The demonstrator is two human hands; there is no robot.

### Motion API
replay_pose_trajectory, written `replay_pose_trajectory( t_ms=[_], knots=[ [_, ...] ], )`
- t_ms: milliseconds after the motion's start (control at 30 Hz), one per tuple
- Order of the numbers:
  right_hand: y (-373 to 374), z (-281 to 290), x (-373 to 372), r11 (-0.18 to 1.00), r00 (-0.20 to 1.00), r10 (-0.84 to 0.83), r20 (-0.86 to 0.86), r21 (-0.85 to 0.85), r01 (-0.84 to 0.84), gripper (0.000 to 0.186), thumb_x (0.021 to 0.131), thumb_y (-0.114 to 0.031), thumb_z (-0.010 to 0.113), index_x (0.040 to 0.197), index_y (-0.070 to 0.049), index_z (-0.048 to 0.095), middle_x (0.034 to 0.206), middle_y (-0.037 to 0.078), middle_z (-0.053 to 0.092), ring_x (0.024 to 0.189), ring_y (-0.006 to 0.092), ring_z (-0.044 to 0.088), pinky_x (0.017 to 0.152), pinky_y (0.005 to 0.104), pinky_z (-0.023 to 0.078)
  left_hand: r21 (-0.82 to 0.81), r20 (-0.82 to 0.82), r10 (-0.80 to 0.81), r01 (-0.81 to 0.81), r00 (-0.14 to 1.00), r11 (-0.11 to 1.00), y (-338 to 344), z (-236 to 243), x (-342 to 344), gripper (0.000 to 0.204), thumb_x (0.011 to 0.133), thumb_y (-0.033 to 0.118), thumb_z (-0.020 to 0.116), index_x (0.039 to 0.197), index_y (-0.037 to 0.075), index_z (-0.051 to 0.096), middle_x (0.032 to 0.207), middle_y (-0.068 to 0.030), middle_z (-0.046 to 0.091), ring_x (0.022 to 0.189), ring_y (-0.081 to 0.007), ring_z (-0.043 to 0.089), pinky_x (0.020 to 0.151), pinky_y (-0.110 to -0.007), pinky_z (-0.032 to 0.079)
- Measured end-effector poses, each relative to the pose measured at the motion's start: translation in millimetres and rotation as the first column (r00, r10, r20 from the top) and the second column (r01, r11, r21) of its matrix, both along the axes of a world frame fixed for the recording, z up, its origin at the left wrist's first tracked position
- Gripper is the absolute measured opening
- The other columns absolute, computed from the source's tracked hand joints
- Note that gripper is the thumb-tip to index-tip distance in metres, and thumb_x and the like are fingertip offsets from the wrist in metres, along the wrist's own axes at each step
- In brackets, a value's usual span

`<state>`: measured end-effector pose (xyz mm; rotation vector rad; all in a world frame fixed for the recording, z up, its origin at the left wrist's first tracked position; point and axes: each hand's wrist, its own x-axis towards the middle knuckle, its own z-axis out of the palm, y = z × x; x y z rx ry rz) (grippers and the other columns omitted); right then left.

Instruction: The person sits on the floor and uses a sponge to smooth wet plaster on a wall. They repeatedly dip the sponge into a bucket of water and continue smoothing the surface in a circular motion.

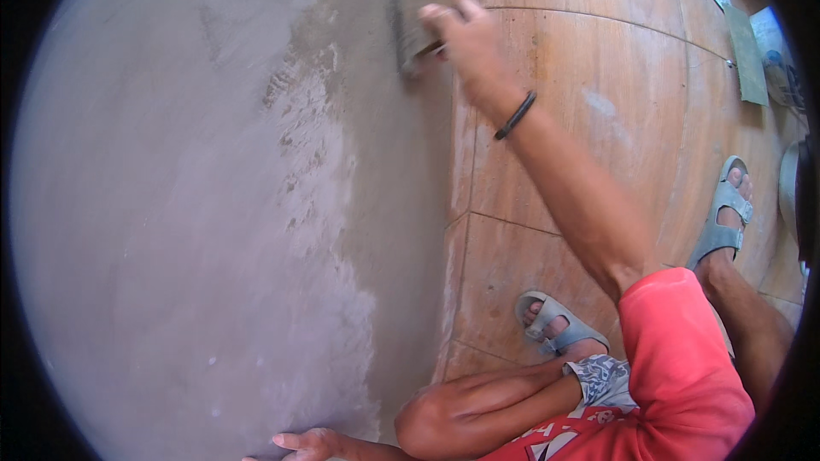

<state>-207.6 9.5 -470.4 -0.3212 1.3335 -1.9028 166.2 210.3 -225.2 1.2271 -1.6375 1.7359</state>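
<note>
My right hand is closed around the handle of a plastering trowel, its flat face against the grey cement surface. Motion blurs the trowel. It lies on a darker, damp-looking band running along the tiled floor's edge. Left of that band the surface is paler, with a rough, patchy strip. At the bottom edge my left hand is by the lower part of the grey surface, its visible fingers stretched out and apart. Part of that hand is cut off by the frame.
Wood-patterned floor tiles meet the grey surface along its right side. My sandalled feet stand on them, one knee close to the damp band. Greenish flat strips and a white-and-blue bag-like item lie at the far right.
</note>
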Motion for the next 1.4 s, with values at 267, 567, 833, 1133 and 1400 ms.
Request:
replay_pose_trajectory(
  t_ms=[267, 567, 833, 1133, 1400],
  knots=[
    [105.4, 20.5, 111.8, 0.91, 0.812, 0.07, -0.58, -0.296, -0.29, 0.04, 0.087, -0.017, 0.063, 0.123, 0.001, 0.057, 0.113, 0.023, 0.063, 0.105, 0.0387, 0.061, 0.091, 0.046, 0.05, 0.011, 0.032, 0.004, -0.005, 0.999, 1.0, -5.5, 12.3, 14.3, 0.066, 0.102, 0.05, 0.047, 0.14, -0.005, 0.046, 0.152, -0.0324, 0.032, 0.14, -0.0484, 0.031, 0.112, -0.063, 0.025],
    [-30.9, -65.7, -24.6, 0.99, 0.94, -0.118, -0.321, 0.039, 0.137, 0.036, 0.091, -0.022, 0.061, 0.117, 0.002, 0.058, 0.104, 0.023, 0.069, 0.096, 0.0374, 0.067, 0.086, 0.045, 0.052, 0.049, 0.06, -0.027, 0.024, 0.998, 0.999, -14.8, 11.6, -2.7, 0.068, 0.103, 0.048, 0.045, 0.14, -0.008, 0.043, 0.149, -0.0323, 0.034, 0.137, -0.047, 0.033, 0.112, -0.059, 0.026],
    [142.5, 0.5, 138.1, 0.849, 0.812, 0.403, -0.421, -0.159, -0.504, 0.046, 0.09, -0.018, 0.066, 0.132, -0.003, 0.055, 0.124, 0.021, 0.058, 0.114, 0.0367, 0.058, 0.1, 0.0455, 0.046, 0.076, 0.106, 0.013, -0.021, 0.994, 0.997, -5.2, 16.9, 11.8, 0.063, 0.105, 0.04, 0.044, 0.142, -0.011, 0.038, 0.15, -0.0326, 0.031, 0.139, -0.0458, 0.03, 0.113, -0.058, 0.024],
    [-8.4, -10.6, -44.8, 0.996, 0.994, 0.059, -0.09, -0.068, -0.065, 0.03, 0.091, -0.013, 0.058, 0.113, 0.007, 0.058, 0.096, 0.017, 0.066, 0.083, 0.0248, 0.065, 0.073, 0.0355, 0.054, 0.082, 0.028, -0.027, 0.024, 0.999, 0.996, -2.4, 9.5, 16.9, 0.062, 0.104, 0.038, 0.046, 0.143, -0.01, 0.038, 0.152, -0.0319, 0.029, 0.141, -0.0446, 0.029, 0.115, -0.057, 0.022],
    [132.4, -20.0, 109.2, 0.793, 0.748, 0.434, -0.502, -0.181, -0.582, 0.05, 0.09, -0.022, 0.066, 0.133, 0.002, 0.053, 0.115, 0.022, 0.06, 0.11, 0.0373, 0.057, 0.095, 0.0448, 0.048, 0.094, 0.087, 0.028, -0.036, 0.996, 0.995, 1.3, 17.1, 28.9, 0.064, 0.105, 0.04, 0.045, 0.143, -0.011, 0.037, 0.151, -0.0319, 0.03, 0.14, -0.0447, 0.028, 0.115, -0.057, 0.022]
  ],
)
